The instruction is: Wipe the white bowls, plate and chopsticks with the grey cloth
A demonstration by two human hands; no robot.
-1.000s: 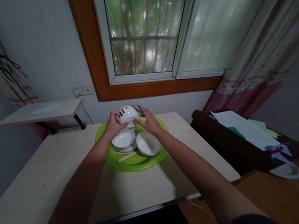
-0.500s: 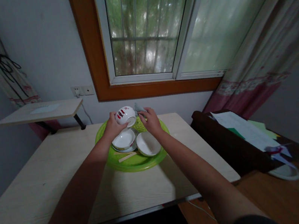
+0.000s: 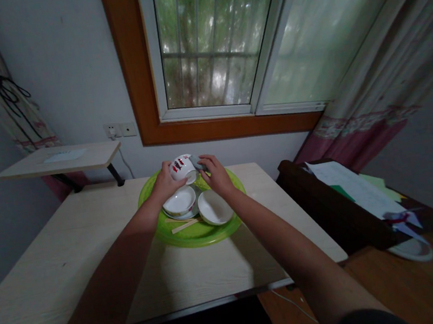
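My left hand (image 3: pixel 165 182) is closed on the side of a white bowl (image 3: pixel 181 168) with red and dark figures, held tilted above a round green tray (image 3: pixel 196 243). My right hand (image 3: pixel 215 173) pinches a grey cloth (image 3: pixel 197 163), which lies against the bowl's right side. Below them in the tray, a white bowl (image 3: pixel 180 200) rests on a plate (image 3: pixel 193 211). Another white bowl (image 3: pixel 215 207) leans to its right. Light wooden chopsticks (image 3: pixel 185 225) lie in front. Part of a yellow-green patterned thing (image 3: pixel 203 183) shows under my right hand.
The tray stands on a pale wooden table (image 3: pixel 202 279). At the left is a small raised shelf (image 3: pixel 96 155) on black legs. A window (image 3: pixel 207 48) with an orange-brown frame is behind. To the right, a dark brown piece of furniture (image 3: pixel 315 212) carries papers (image 3: pixel 352 189).
The grey cloth has moved from beyond the bowl's right edge onto its side, with my right hand shifting slightly. My left hand still holds the bowl, turned a little.
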